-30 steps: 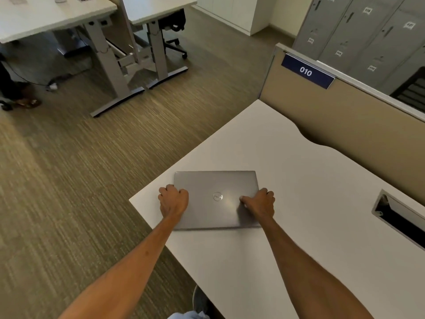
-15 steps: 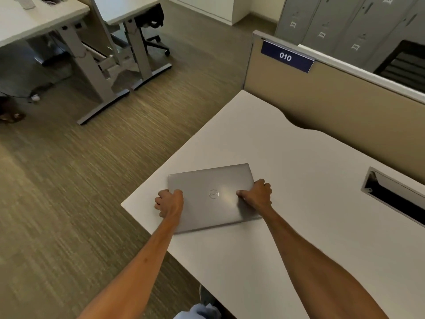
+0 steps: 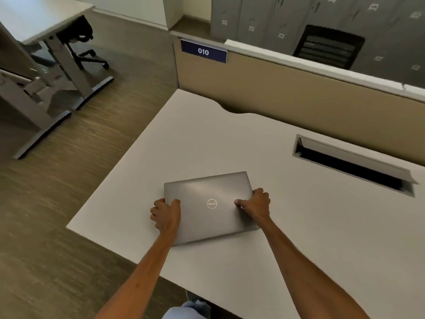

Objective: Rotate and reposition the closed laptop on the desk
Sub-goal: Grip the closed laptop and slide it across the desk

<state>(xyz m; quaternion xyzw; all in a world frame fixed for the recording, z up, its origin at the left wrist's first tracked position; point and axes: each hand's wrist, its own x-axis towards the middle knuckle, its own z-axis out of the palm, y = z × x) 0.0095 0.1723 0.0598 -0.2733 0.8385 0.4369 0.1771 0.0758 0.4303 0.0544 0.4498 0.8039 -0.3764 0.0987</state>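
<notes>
A closed, flat grey metal laptop [image 3: 207, 206] with a round logo on its lid lies on the white tabletop [image 3: 264, 249], close to the tabletop's left edge and nearer the near-left corner than the far side; its edges are turned askew to the tabletop's edges, with its far-right corner pointing toward the middle of the tabletop; the left hand [image 3: 166, 215] grips the laptop's left short edge, thumb lying on the lid and the other fingers curled around and under the edge; the right hand [image 3: 255, 204] grips the right short edge in the same manner, thumb pressed on the lid toward the logo and fingers wrapped over the side; both bare forearms reach in from the near edge of the tabletop; whether the laptop rests fully on the surface or is raised a little cannot be told, though a thin shadow shows along its near edge; toward the far-right part of the tabletop, well apart from the laptop, a long rectangular grey cable slot [image 3: 351, 164] is sunk into the surface with its flap tilted open; along the far edge stands a tan fabric partition panel [image 3: 299, 102] bearing a dark blue number plate [image 3: 203, 51] reading 010 near the far-left corner.
</notes>
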